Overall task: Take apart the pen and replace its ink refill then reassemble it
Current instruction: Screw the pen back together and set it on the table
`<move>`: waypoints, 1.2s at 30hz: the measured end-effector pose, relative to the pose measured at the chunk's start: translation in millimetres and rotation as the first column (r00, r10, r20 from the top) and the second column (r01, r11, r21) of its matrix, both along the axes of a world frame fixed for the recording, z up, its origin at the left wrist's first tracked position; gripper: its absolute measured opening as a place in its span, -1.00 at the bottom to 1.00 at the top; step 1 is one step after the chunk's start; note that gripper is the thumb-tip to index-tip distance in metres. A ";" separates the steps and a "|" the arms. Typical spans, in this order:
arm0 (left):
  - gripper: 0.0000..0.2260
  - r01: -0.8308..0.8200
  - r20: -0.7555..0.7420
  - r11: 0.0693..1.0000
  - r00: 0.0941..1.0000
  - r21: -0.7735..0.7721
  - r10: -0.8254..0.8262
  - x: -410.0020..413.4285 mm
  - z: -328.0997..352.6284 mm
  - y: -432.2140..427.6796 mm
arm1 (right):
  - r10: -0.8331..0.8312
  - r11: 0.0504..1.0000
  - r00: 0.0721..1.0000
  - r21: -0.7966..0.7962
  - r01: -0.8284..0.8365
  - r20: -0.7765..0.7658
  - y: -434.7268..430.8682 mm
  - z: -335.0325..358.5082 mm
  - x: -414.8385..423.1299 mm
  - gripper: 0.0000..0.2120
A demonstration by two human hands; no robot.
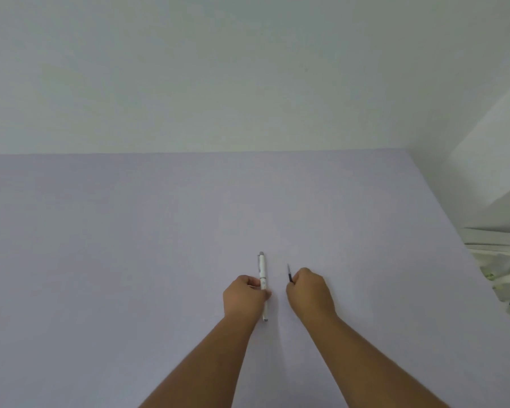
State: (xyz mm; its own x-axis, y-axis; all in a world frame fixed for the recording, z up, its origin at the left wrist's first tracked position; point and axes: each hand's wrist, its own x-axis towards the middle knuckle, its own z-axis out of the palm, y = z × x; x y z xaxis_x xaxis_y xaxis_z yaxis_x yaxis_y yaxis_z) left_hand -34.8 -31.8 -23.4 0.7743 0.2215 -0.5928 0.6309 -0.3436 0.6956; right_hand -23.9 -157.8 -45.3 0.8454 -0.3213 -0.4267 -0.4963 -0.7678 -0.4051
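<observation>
A white pen (262,270) with a grey clip end lies lengthwise on the pale lilac table (130,245), clip end pointing away from me. My left hand (243,297) is closed around its middle, and the pen's tip pokes out below the hand. Just to the right, my right hand (309,293) is closed on a thin dark ink refill (289,273), whose pointed end sticks up and away from the fingers. The rest of the refill is hidden inside the fist. Both hands rest low on the table, a short gap apart.
A plain white wall rises behind the table's far edge. Past the table's right edge stands a white unit (483,172), with a stack of white papers and clutter (501,260) below it.
</observation>
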 end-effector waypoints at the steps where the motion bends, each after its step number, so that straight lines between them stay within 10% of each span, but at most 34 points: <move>1: -0.86 0.004 0.003 1.000 1.000 0.007 -0.004 0.8 -0.3 -0.7 | 0.009 1.000 1.000 0.006 -0.009 0.007 2.8 -0.5 0.9 -0.79; 36: -0.87 -0.003 -0.001 0.997 1.000 0.072 0.003 2.2 -6.3 -1.9 | -0.020 0.989 0.998 0.145 0.012 0.056 7.7 7.3 -6.4 -0.86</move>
